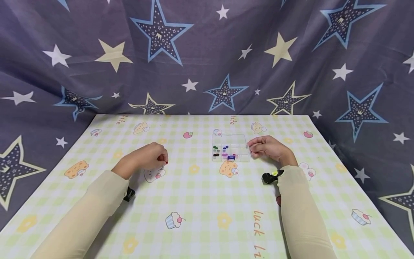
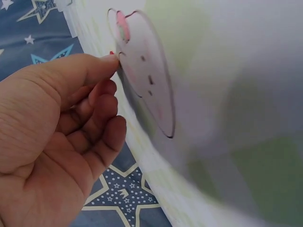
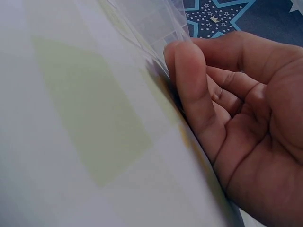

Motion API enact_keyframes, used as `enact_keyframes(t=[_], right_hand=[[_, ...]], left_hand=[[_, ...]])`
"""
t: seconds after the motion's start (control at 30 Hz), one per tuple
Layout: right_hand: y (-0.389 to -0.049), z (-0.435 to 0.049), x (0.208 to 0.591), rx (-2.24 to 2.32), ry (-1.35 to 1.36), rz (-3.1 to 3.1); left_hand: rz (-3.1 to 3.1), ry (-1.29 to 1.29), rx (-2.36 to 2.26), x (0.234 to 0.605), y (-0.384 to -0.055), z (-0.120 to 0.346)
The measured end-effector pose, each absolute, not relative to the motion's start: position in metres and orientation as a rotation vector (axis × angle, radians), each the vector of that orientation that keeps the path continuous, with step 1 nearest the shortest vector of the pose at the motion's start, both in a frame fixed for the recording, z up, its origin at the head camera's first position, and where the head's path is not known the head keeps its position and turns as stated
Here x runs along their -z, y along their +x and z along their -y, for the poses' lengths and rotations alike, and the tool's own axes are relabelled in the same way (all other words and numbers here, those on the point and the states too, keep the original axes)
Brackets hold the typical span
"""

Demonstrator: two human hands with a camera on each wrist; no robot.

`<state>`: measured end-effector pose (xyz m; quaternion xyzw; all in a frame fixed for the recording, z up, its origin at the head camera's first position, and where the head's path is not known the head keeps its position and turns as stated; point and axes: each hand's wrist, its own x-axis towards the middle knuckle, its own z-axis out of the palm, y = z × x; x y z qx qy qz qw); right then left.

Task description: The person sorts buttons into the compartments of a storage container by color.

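My left hand (image 1: 145,157) is low over the table, left of the box, and pinches a tiny red bead (image 1: 166,163) between thumb and finger. In the left wrist view only a sliver of the red bead (image 2: 111,53) peeks past the thumb tip; the other fingers curl in below. A clear plastic compartment box (image 1: 229,139) lies with its lid raised at the back. Green beads (image 1: 215,147), blue beads (image 1: 226,147), dark red beads (image 1: 216,155) and pink beads (image 1: 224,155) sit in separate compartments. My right hand (image 1: 270,148) grips the box's right edge with thumb and fingertips.
A small blue label (image 1: 231,158) shows at the box's front edge. The table has a green-and-white checked cloth (image 1: 194,194) printed with cupcakes, flowers and animals. Behind it hangs a dark curtain (image 1: 207,54) with stars. Black wrist straps (image 1: 129,194) show below both sleeves.
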<state>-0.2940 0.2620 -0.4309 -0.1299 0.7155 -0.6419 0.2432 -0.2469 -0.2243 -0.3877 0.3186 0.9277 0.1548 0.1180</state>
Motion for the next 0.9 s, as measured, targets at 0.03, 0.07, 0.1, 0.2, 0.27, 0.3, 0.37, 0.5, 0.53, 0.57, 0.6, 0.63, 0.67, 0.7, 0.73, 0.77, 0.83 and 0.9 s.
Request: enact_keyframes(t=[0.03,0.07,0.1,0.2,0.27,0.3,0.37,0.5,0.53,0.57,0.6,0.63,0.67,0.7,0.73,0.77,0.83,0.9], right_hand=[[-0.294,-0.262,0.431,1.756,-0.345,-1.955],[-0.294,-0.262,0.430,1.757,-0.329,-1.956],[-0.293,-0.261,0.429,1.747,-0.320,-1.966],[-0.292,-0.259,0.427,1.740,-0.269,-1.975],[-0.292,-0.259,0.427,1.736,-0.253,-1.978],[-0.292,-0.258,0.427,1.735,-0.252,-1.978],[-0.292,-0.258,0.428,1.740,-0.254,-1.973],[-0.292,-0.257,0.429,1.741,-0.260,-1.968],[-0.292,-0.257,0.429,1.742,-0.259,-1.969],[-0.292,-0.257,0.428,1.742,-0.260,-1.973],[-0.292,-0.257,0.428,1.740,-0.261,-1.977],[-0.292,-0.257,0.428,1.736,-0.263,-1.983],[-0.292,-0.257,0.428,1.735,-0.262,-1.984],[-0.292,-0.258,0.428,1.733,-0.266,-1.986],[-0.292,-0.258,0.428,1.733,-0.266,-1.987],[-0.292,-0.258,0.428,1.732,-0.271,-1.986],[-0.292,-0.259,0.428,1.732,-0.278,-1.982],[-0.292,-0.259,0.428,1.731,-0.284,-1.982]], left_hand=[[-2.699,0.917,-0.455,0.386,-0.248,0.224],[-2.684,0.895,-0.454,0.385,-0.249,0.223],[-2.666,0.875,-0.457,0.384,-0.250,0.223],[-2.614,0.819,-0.455,0.380,-0.255,0.222],[-2.585,0.790,-0.447,0.378,-0.259,0.220],[-2.573,0.787,-0.441,0.377,-0.260,0.219],[-2.555,0.786,-0.427,0.375,-0.262,0.217],[-2.540,0.788,-0.413,0.374,-0.262,0.214],[-2.542,0.784,-0.409,0.374,-0.262,0.214],[-2.545,0.779,-0.407,0.374,-0.262,0.214],[-2.547,0.785,-0.403,0.374,-0.262,0.214],[-2.549,0.788,-0.405,0.374,-0.262,0.214],[-2.550,0.783,-0.410,0.374,-0.261,0.214],[-2.551,0.780,-0.414,0.374,-0.260,0.214],[-2.550,0.788,-0.420,0.374,-0.260,0.215],[-2.546,0.788,-0.428,0.375,-0.259,0.215],[-2.527,0.784,-0.451,0.375,-0.256,0.215],[-2.512,0.789,-0.469,0.375,-0.253,0.215]])
